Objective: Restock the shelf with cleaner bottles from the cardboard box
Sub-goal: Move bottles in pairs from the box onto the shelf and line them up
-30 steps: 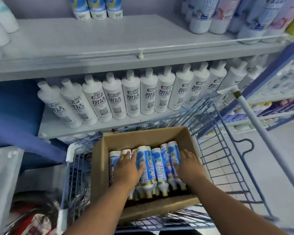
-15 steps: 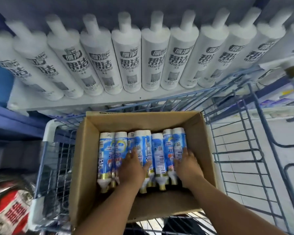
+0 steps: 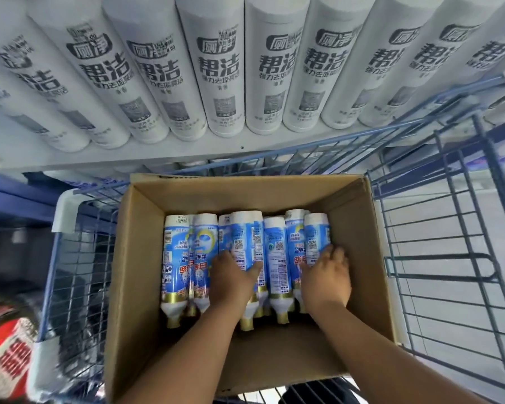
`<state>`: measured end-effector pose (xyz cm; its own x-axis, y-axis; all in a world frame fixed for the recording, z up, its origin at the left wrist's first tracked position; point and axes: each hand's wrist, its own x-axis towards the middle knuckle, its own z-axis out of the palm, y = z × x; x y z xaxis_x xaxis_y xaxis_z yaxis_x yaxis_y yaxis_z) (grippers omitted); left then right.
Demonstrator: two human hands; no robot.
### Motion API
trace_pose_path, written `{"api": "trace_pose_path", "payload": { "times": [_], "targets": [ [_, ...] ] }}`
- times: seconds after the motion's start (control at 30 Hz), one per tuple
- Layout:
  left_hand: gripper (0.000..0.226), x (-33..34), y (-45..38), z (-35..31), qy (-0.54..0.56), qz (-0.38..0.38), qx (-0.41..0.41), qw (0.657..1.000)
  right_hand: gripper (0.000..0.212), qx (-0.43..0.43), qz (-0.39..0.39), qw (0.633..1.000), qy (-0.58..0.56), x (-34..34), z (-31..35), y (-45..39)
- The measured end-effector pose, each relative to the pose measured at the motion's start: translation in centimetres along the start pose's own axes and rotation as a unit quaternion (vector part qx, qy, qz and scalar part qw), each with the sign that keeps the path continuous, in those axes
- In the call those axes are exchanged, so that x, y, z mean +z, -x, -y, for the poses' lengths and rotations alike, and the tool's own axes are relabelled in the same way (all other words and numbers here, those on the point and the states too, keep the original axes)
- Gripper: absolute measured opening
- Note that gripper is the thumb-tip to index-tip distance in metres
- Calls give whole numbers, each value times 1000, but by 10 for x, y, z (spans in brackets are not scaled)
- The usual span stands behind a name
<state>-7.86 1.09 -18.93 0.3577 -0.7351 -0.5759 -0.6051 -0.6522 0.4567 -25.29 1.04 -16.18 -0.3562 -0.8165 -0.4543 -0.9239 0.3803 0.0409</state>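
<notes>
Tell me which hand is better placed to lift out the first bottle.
Probably the left hand: its thumb and fingers already wrap one raised blue bottle mid-row. The right hand lies across the end bottles.
</notes>
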Motion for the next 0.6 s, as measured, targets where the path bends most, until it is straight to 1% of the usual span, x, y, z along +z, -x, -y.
{"api": "trace_pose_path", "payload": {
  "times": [0.07, 0.17, 0.23, 0.37, 0.47, 0.53, 0.6],
  "targets": [
    [67, 4, -2, 4, 1, 1, 0, 1000, 76, -14, -1, 1000, 10, 2, -2, 0],
    [77, 7, -5, 7, 12, -5, -1, 1000, 71, 2, -33, 997, -71, -2, -2, -1],
    [79, 8, -5, 7, 17, -6, -2, 1000, 66, 22, -38, 991, -129, -3, 2, -2],
    [80, 3, -3, 4, 29, 6, -3, 1000, 67, 68, 8, 971, -228, 3, 7, -6],
    [74, -3, -3, 3, 42, 31, -12, 999, 51, 100, 55, 932, -345, 2, 0, -10],
    [75, -10, 0, 2, 56, 44, -17, 997, 44, 98, 72, 911, -393, -7, -6, -9],
    [70, -22, 10, -3, 72, 58, -15, 996, 44, 80, 91, 902, -415, -16, -8, -2]
  ]
}}
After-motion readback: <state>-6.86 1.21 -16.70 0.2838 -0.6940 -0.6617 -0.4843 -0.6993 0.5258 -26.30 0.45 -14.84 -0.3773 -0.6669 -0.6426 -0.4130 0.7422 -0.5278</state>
